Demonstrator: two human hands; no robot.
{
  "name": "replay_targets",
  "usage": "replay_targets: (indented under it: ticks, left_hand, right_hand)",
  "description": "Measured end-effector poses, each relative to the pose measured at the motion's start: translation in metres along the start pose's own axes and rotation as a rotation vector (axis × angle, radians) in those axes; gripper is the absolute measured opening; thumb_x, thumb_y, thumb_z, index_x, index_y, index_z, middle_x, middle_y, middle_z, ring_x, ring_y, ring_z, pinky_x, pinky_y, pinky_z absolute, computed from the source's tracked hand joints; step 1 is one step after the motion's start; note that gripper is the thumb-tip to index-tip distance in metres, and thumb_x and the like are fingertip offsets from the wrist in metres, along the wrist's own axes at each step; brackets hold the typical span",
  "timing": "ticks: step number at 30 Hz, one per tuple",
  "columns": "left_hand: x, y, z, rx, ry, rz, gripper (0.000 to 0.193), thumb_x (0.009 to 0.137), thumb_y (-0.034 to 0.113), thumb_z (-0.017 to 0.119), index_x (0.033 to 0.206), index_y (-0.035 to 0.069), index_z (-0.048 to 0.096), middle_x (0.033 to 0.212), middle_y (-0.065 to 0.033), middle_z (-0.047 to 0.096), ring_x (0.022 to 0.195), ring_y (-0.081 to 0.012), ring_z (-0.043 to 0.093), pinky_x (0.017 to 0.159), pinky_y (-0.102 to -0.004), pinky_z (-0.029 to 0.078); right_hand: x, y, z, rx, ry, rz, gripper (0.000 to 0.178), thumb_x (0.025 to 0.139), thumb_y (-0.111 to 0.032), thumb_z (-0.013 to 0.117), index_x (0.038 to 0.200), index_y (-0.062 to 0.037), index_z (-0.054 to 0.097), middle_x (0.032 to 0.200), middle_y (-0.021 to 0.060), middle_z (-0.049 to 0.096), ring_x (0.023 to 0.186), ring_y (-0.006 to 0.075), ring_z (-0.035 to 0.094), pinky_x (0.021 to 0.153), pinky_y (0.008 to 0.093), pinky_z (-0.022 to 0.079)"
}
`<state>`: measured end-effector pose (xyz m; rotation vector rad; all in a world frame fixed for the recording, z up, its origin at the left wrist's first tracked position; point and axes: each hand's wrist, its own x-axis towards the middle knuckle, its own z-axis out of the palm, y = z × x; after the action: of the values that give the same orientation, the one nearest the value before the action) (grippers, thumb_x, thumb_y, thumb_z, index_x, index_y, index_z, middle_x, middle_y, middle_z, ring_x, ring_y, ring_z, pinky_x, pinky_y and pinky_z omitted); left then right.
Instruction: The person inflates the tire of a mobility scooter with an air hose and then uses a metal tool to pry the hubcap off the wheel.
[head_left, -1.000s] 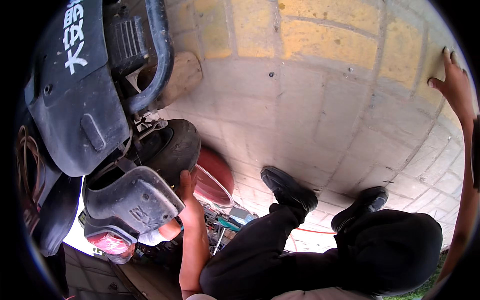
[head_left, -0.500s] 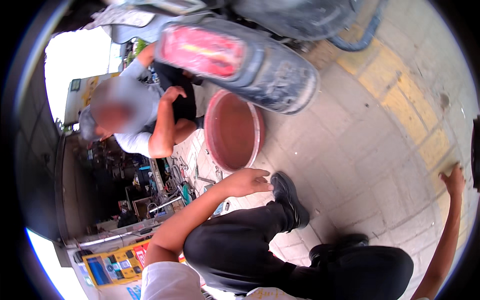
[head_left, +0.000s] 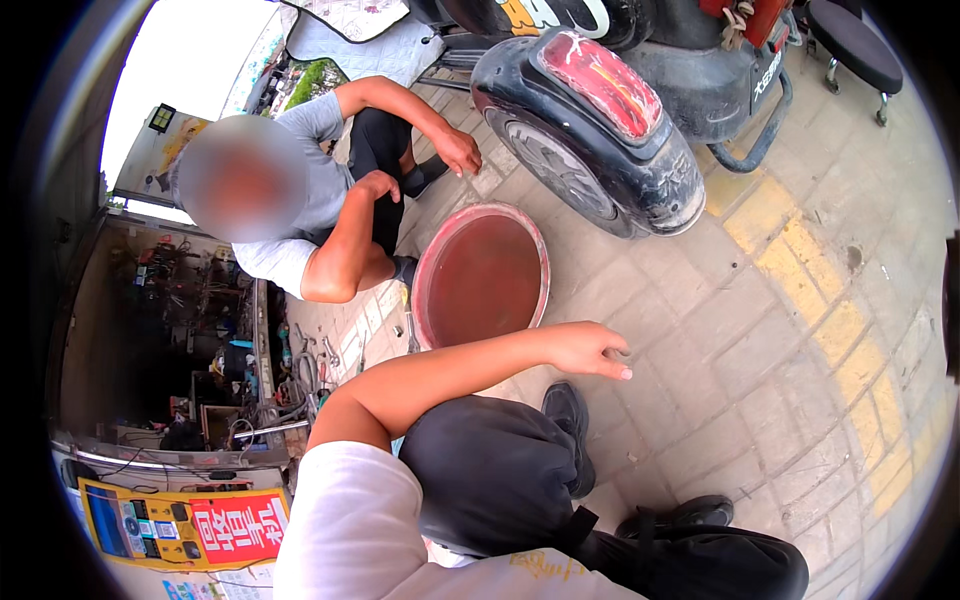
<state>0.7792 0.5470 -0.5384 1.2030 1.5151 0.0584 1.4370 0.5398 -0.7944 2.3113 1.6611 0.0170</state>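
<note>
Clock taken from the left hand [head_left: 590, 348], and there it is, hanging above the paving [head_left: 720, 390], fingers loosely bent with a small gap between them, pinching nothing! The right hand is out of view; its fingers, I can't tell. Red tub [head_left: 546, 270] at ten o'clock, close behind the forearm; contact can't be judged. Twelve o'clock, farther out, the scooter's rear wheel [head_left: 555, 170] under its dusty fender [head_left: 655, 175]. Ten o'clock again, deeper, a squatting co-worker [head_left: 325, 165]. Looks like a free-handed pause; reaching that wheel would call for stretching toward twelve, fingers opening wider.
</note>
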Motion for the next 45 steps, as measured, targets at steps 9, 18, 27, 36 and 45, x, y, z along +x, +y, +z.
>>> replay_targets:
  ticks: [9,18,27,36,45]
  left_hand:
    - [0.029,0.0,-0.006,0.054,-0.107,0.103,0.065,0.087,0.045,0.06,0.124,-0.007,0.049,0.107,-0.0166,0.065,0.101,-0.0262,0.061,0.086,-0.0334,0.047]
    - [0.003,-0.011,-0.006,0.041,-0.112,0.103,0.065,0.088,0.048,0.058,0.124,-0.005,0.05,0.111,-0.0181,0.063,0.103,-0.0275,0.06,0.087,-0.034,0.046]
    - [-0.001,-0.019,-0.007,-0.048,-0.116,0.183,0.064,0.088,0.046,0.059,0.125,-0.005,0.049,0.11,-0.0176,0.064,0.102,-0.0257,0.061,0.087,-0.0331,0.046]
    - [0.038,-0.007,-0.035,-0.067,-0.07,0.336,0.061,0.088,0.043,0.061,0.122,-0.008,0.051,0.107,-0.0178,0.065,0.096,-0.0237,0.063,0.082,-0.0325,0.049]
    - [0.069,-0.024,-0.025,-0.182,-0.091,0.419,0.06,0.087,0.041,0.062,0.121,-0.008,0.051,0.109,-0.0213,0.063,0.099,-0.0258,0.062,0.085,-0.0327,0.048]
  right_hand:
    - [-0.071,-0.005,0.013,0.361,-0.203,0.262,0.054,0.083,-0.034,0.064,0.127,-0.0062,0.052,0.129,0.0224,0.051,0.117,0.0344,0.051,0.093,0.0406,0.043]
    - [-0.051,0.003,0.008,0.454,-0.199,0.312,0.055,0.085,-0.038,0.06,0.128,-0.0042,0.05,0.128,0.023,0.051,0.117,0.0348,0.051,0.093,0.0405,0.043]
    - [-0.014,0.024,-0.019,0.627,-0.141,0.35,0.058,0.088,-0.041,0.056,0.13,-0.0022,0.048,0.128,0.0237,0.05,0.117,0.0352,0.051,0.094,0.0403,0.042]
    - [0.051,0.098,-0.107,0.86,0.052,0.367,0.061,0.09,-0.044,0.052,0.131,-0.0001,0.046,0.128,0.0243,0.05,0.116,0.0356,0.051,0.094,0.0402,0.042]
    - [0.134,0.055,-0.283,0.623,0.061,-0.102,0.062,0.094,-0.048,0.045,0.13,0.0032,0.046,0.121,0.024,0.056,0.113,0.0326,0.054,0.095,0.0371,0.042]
